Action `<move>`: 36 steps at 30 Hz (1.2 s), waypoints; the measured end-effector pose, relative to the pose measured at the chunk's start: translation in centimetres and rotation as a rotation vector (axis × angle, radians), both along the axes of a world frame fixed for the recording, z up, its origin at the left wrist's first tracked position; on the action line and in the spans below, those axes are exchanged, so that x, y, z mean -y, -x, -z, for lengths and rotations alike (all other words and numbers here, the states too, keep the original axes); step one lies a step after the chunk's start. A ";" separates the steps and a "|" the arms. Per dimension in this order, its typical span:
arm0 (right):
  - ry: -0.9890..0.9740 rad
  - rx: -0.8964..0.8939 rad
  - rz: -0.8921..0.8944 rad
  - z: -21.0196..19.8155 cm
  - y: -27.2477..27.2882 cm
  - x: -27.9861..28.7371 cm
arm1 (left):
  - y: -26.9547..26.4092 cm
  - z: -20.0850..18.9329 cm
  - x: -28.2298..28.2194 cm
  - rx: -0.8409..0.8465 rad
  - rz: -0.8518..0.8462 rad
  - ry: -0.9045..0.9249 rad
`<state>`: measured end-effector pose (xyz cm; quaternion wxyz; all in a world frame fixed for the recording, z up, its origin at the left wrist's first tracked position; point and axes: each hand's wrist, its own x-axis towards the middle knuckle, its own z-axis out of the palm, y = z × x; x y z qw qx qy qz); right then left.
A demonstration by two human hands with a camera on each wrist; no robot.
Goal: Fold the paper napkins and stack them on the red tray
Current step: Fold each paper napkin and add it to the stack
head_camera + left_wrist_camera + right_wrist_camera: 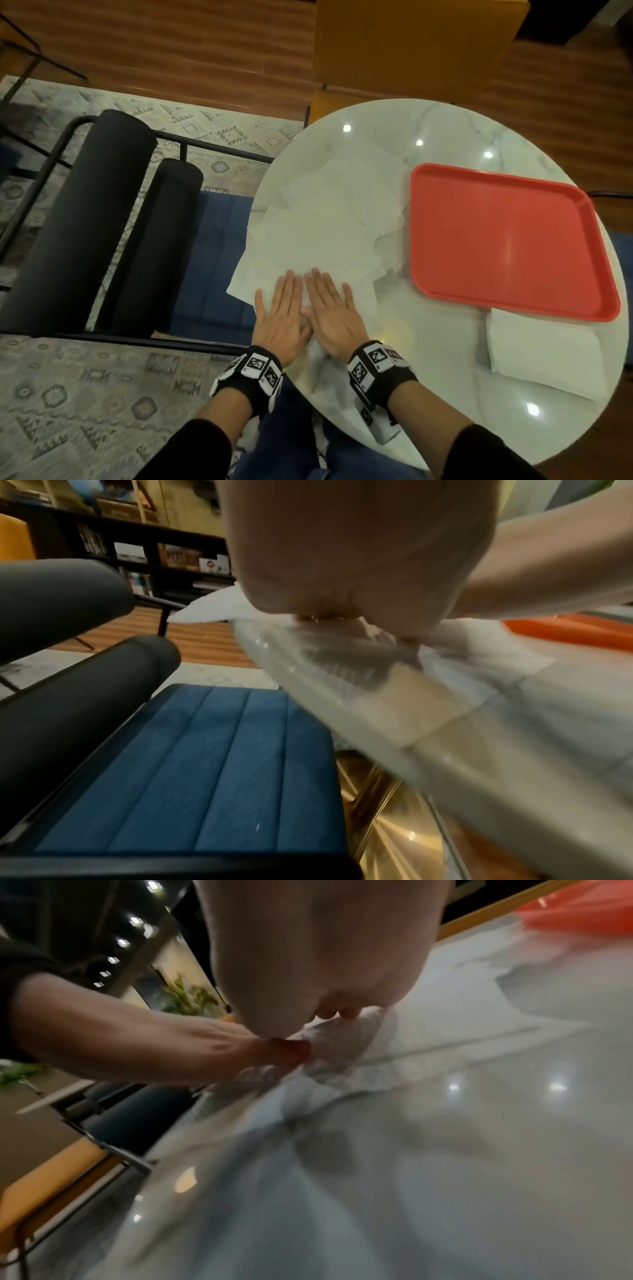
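— Where are the hands?

— Side by side at the near edge of the round marble table (445, 130). The left hand (279, 318) and the right hand (330, 317) lie flat, palms down, on a white paper napkin (308, 246), thumbs almost touching.

— Is either grip clamped on anything?

— No. From the head view, fingers are straight and spread, pressing the sheet down, not pinching it. The wrist views are blurred, though the left wrist view shows the napkin's corner hanging past the table edge.

— And the other napkins?

— A loose spread of unfolded napkins (346, 181) overlaps across the left half of the table, beyond the pressed one. A squared pile of white napkins (544, 356) sits near the right, just beside the tray's near edge.

— The tray?

— The red tray (507, 240) lies on the right of the table, nothing on it. A blue chair (212, 260) stands left of the table
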<state>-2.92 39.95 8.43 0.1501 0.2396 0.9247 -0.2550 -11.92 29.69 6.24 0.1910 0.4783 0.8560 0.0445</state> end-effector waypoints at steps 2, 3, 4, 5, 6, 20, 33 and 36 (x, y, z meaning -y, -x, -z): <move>-0.021 -0.006 -0.016 0.8 -0.9 -0.2 | 0.4 0.7 0.6 -0.004 0.011 0.049; -0.043 -0.007 -0.019 1.0 -1.4 -0.5 | 0.5 0.6 0.7 -0.001 0.013 0.059; -0.069 -0.003 -0.012 1.1 -2.0 -1.0 | 0.6 0.5 0.7 0.010 0.018 0.070; -0.100 0.003 0.004 1.1 -2.6 -1.5 | 0.6 0.4 0.7 0.020 0.020 0.080; -0.133 0.012 0.029 1.2 -3.3 -2.1 | 0.6 0.4 0.7 0.023 0.020 0.083; -0.144 0.194 0.093 -0.4 -6.1 -4.7 | 2.1 -4.4 -3.5 -0.145 -0.079 -0.015; 0.638 -0.477 0.799 -11.7 -14.8 -12.3 | -4.0 -17.0 -10.0 0.780 -0.031 -0.418; 0.813 -0.678 1.073 -11.2 -20.0 -13.6 | -6.2 -16.7 -11.2 0.919 -0.102 -0.426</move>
